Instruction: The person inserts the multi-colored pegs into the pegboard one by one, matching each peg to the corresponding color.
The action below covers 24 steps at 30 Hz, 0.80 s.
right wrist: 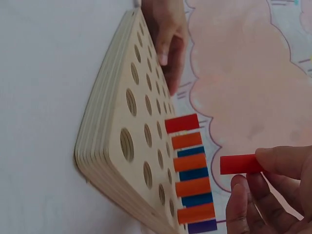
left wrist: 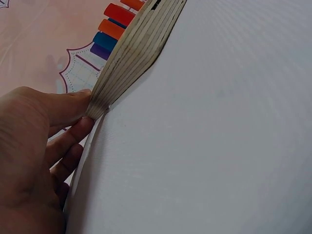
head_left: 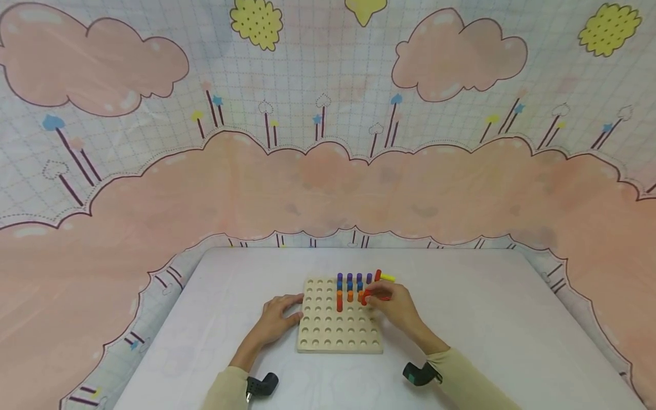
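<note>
My right hand pinches a red peg between thumb and fingers, over the right side of a wooden pegboard. In the right wrist view this peg is apart from the board. Rows of purple pegs, blue pegs and orange pegs stand in the holes at the back right. One red peg stands in front of the orange row. My left hand touches the board's left edge with its thumb and fingertips, the other fingers relaxed.
Behind the board's right corner are another red peg and a yellow peg, partly overlapped by other things. A white table carries the board. A patterned cloth hangs behind it.
</note>
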{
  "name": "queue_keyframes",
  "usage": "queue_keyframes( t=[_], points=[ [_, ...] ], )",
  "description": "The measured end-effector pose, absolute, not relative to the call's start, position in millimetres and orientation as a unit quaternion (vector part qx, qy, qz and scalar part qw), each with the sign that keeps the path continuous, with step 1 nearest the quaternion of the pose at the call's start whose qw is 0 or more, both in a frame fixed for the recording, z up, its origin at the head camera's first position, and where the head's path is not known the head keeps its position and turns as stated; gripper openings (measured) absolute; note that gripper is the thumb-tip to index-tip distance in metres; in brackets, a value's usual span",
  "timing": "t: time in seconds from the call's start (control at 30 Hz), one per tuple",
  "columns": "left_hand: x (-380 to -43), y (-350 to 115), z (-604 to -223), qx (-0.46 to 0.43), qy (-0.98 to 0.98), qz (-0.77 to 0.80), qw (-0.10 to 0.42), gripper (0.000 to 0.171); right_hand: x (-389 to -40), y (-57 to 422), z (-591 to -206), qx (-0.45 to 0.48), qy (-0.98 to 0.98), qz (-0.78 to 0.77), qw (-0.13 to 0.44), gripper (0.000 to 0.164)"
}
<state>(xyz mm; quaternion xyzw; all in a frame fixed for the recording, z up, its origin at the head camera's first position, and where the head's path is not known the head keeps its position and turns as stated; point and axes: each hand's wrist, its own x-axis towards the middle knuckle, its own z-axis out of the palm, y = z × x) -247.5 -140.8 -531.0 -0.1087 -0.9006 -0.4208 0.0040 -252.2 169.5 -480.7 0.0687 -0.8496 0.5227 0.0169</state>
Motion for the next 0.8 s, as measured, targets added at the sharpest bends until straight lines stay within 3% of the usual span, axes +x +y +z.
queue_keyframes(
  t=[0.8],
  points=[
    [-247.0, -139.6, -529.5, -0.105, -0.901, -0.422, 0.002, 0.045, -256.2, 140.4, -502.9, 0.100, -0.842, 0.530, -0.002, 0.021]
  ],
)
